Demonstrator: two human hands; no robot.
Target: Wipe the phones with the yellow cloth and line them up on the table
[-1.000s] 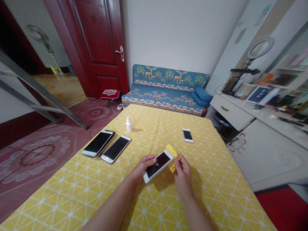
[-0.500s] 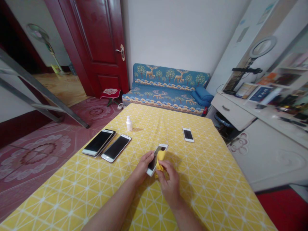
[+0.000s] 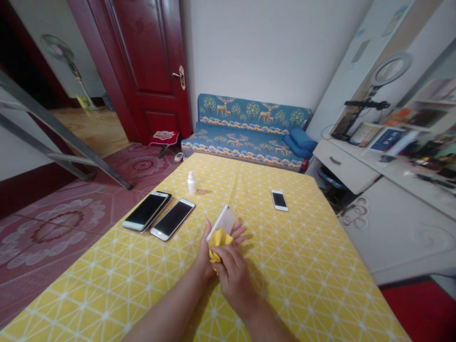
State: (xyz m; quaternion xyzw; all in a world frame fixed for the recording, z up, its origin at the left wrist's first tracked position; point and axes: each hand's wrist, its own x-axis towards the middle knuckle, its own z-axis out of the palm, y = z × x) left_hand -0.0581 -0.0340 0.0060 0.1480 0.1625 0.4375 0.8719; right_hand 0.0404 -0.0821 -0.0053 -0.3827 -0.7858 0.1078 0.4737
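Two bare hands come together above a yellow patterned tablecloth point(image 3: 302, 266): the left hand point(image 3: 204, 255) cradles a white smartphone point(image 3: 225, 221) back side up, thumb along one edge, while the right hand point(image 3: 233, 273) pinches a yellow cloth point(image 3: 220, 238) against its lower part. Wiping that back seems the step in hand (a small white bottle point(image 3: 192, 184) stands farther off), and the next stroke probably calls for a steady left palm and light pressure toward the uncovered end.
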